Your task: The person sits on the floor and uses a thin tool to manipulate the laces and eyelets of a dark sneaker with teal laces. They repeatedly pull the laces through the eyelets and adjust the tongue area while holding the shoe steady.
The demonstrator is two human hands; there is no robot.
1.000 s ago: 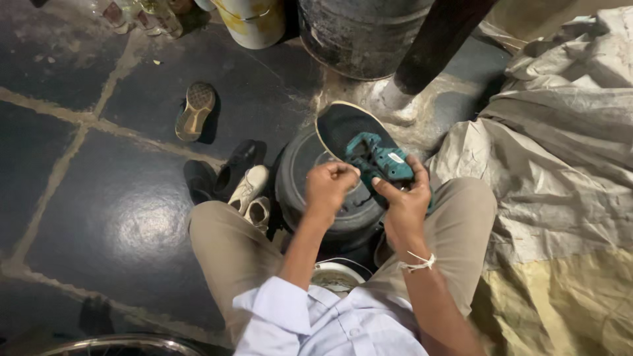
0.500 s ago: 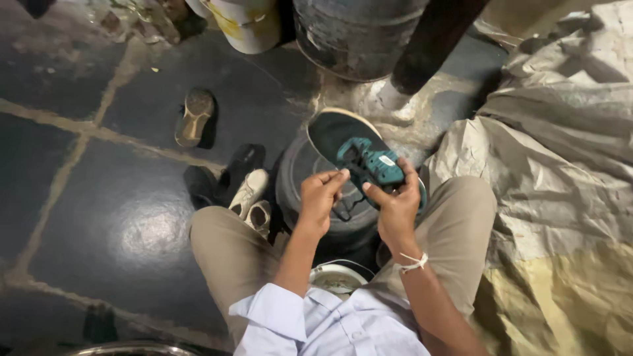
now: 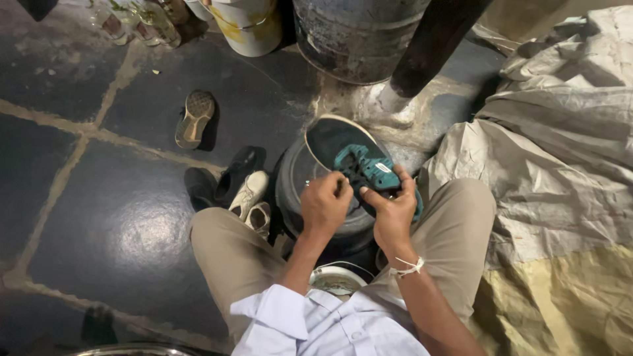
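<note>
My hands grip a teal shoe [image 3: 361, 161]: right hand [image 3: 394, 212] clasps its heel end, left hand [image 3: 326, 201] pinches at the laces. It rests on a dark round drum [image 3: 297, 188] between my knees, long axis running away leftward, toe pointing toward the far barrel [image 3: 356, 36]. Loose shoes [image 3: 247, 191] lie on the floor leftward.

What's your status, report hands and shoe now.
Left hand pinching at the teal shoe's laces. Right hand gripping the shoe from beneath. Shoe over dark round container. Loose shoes beside left knee, apart.
</note>
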